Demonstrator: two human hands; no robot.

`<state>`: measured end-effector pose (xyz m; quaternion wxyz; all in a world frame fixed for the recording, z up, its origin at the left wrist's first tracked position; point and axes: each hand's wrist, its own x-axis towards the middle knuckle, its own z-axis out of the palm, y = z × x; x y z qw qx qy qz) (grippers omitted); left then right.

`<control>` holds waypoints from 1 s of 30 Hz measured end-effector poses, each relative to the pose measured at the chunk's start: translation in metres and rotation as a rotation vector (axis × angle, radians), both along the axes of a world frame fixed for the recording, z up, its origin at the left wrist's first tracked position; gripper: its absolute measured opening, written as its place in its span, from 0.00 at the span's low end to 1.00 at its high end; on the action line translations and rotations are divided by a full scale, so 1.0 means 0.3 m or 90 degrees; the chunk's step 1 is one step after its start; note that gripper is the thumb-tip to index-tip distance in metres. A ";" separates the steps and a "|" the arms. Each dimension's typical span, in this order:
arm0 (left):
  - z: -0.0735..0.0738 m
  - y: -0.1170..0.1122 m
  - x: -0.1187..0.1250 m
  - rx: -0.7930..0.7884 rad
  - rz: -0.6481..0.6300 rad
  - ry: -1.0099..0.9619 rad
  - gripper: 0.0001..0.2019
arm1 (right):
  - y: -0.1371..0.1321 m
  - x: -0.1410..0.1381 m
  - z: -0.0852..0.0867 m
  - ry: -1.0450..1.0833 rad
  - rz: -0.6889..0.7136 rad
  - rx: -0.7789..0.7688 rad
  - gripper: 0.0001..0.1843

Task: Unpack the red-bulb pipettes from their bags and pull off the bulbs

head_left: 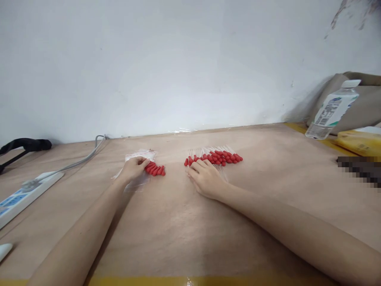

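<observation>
Leftward, a power strip (31, 196) flanks the left hand (133, 168).

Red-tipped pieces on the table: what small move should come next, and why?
Perhaps the right hand should draw one piece from the larger red-tipped pile toward the smaller red-tipped group: it is right at that pile, while the left hand is at the smaller group, by clear plastic bags.

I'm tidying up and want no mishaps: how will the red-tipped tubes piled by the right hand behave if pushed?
The red-tipped tubes would probably shift or roll separately, since they overlap with no visible band. Each is likely light, given its slim, clear stem. Those stems might be fragile if glass, though their material can't be told here.
</observation>
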<state>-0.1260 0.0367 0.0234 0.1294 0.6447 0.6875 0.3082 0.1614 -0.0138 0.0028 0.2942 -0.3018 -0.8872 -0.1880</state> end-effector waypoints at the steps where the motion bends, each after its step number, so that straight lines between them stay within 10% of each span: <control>1: 0.002 -0.002 0.001 0.002 0.005 0.005 0.17 | -0.001 -0.006 -0.006 -0.036 -0.016 0.013 0.12; 15: -0.002 0.003 -0.004 0.085 -0.006 0.086 0.17 | -0.036 0.010 -0.038 -0.041 -0.014 -0.134 0.21; 30: 0.013 -0.041 0.110 0.393 -0.006 0.237 0.11 | -0.072 0.074 -0.032 0.000 0.047 -0.112 0.15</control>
